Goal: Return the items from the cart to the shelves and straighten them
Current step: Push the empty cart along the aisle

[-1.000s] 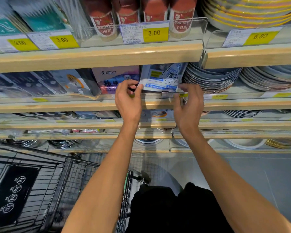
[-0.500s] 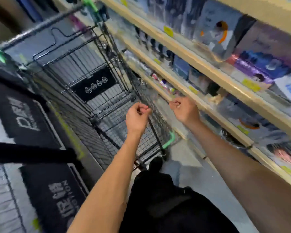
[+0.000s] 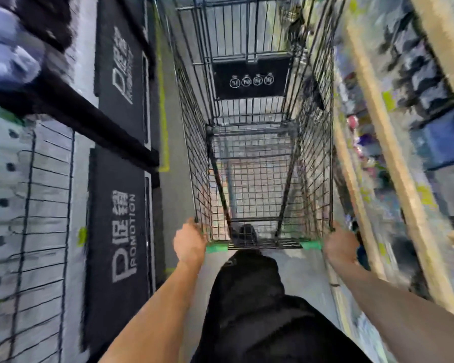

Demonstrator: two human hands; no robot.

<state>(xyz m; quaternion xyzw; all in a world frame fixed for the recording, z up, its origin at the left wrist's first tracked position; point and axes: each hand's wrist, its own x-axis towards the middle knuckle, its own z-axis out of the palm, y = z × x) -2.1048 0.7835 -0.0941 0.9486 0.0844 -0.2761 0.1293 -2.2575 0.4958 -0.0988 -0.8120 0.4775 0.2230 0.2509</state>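
Both hands [image 3: 265,243] on cart handle [image 3: 262,246], shelves [image 3: 393,158] right.

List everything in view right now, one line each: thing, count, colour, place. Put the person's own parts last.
shopping cart: one, black wire, centre, basket looks empty
cart handle: one, dark bar with green end grips, near edge of the cart
placard in cart: one, black with white round icons, on the far inner panel
shelves: one run, light wood edges, right side; goods on them too blurred to name
promotion mats: two, black with white lettering, floor at left
wire rack: one, pale with dark wires, far left
floor: grey, between the mats and the cart
dark trousers: black, bottom centre
left hand: grips the handle's left end
right hand: grips the handle's right end
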